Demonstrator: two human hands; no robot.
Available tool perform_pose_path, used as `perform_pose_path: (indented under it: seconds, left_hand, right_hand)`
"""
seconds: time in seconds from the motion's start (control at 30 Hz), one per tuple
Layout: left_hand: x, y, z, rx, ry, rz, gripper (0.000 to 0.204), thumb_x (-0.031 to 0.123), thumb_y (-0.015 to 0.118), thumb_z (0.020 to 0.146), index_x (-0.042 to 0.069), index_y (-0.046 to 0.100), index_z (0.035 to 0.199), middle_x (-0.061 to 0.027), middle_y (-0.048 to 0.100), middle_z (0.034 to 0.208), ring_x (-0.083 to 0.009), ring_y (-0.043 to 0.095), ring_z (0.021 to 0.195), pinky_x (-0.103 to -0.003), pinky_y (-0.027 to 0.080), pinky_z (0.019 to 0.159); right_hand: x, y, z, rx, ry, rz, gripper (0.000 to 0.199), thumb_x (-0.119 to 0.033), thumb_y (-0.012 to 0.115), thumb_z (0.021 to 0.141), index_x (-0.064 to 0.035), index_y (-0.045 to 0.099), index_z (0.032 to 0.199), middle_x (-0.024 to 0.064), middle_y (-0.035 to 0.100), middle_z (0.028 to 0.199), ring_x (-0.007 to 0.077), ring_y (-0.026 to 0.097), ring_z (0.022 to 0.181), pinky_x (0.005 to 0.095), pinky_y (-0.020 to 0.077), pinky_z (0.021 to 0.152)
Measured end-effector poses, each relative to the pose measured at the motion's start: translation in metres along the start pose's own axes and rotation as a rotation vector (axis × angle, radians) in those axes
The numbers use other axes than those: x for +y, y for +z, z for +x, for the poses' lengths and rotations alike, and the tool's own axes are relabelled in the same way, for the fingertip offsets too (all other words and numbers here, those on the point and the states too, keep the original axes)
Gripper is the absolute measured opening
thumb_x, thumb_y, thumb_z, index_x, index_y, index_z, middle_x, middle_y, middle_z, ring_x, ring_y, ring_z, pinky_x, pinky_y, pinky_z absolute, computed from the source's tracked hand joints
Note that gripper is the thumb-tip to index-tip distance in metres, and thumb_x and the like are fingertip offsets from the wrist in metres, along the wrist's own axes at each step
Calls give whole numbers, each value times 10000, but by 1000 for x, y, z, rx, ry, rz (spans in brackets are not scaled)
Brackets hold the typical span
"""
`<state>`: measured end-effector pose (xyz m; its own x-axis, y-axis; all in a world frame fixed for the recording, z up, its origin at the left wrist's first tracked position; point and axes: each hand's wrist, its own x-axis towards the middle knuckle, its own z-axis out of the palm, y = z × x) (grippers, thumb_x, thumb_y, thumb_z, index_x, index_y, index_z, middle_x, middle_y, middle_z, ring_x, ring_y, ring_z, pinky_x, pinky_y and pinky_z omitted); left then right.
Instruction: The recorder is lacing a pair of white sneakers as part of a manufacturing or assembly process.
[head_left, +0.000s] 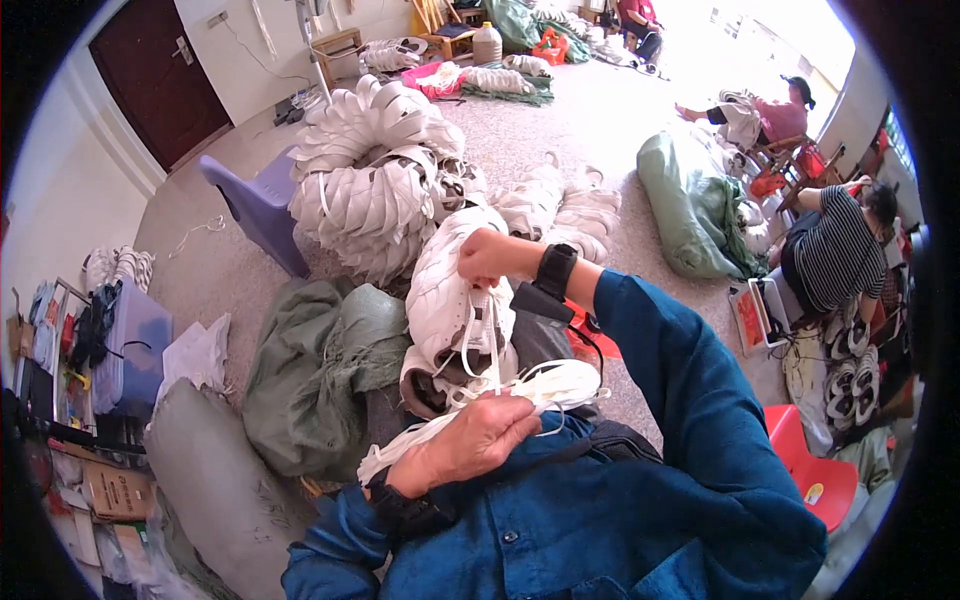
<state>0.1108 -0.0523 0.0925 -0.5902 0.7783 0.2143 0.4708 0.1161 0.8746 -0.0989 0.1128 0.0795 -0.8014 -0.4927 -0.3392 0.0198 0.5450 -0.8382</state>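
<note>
The stack [437,300] of nested white uppers lies at the lap, its near end toward the body, presumably so that both hands can reach the closest upper. The right hand [487,258] is over the stack's near end, fingers pinched together, apparently on a lace [494,368]; its fingertips are partly hidden. The left hand [475,437], on the body side of the stack, is closed around the bundle [565,383], likely to prevent strands scattering. Left of the stack: a green sack [300,375]. Beyond the stack, leftward: a coiled pile [365,205] and a purple chair [250,210].
</note>
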Motion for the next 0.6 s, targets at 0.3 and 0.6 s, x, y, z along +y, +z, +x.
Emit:
perform_pose_path:
  seconds: [0.3, 0.6]
  left_hand:
    - [-7, 3, -3, 18, 1, 10, 177, 137, 554, 970, 0, 634, 894, -169, 584, 793, -352, 569, 792, -415, 433, 722]
    - [-3, 3, 0, 14, 20, 72, 190, 144, 548, 971, -3, 615, 871, -179, 575, 796, -360, 569, 793, -425, 432, 726]
  right_hand:
    - [15, 2, -19, 120, -434, -348, 114, -102, 607, 777, -3, 664, 784, 137, 653, 699, 251, 660, 680, 380, 518, 679]
    - [21, 12, -12, 206, -461, -552, 130, -107, 595, 742, 8, 651, 769, 209, 645, 732, 372, 654, 713, 444, 504, 663]
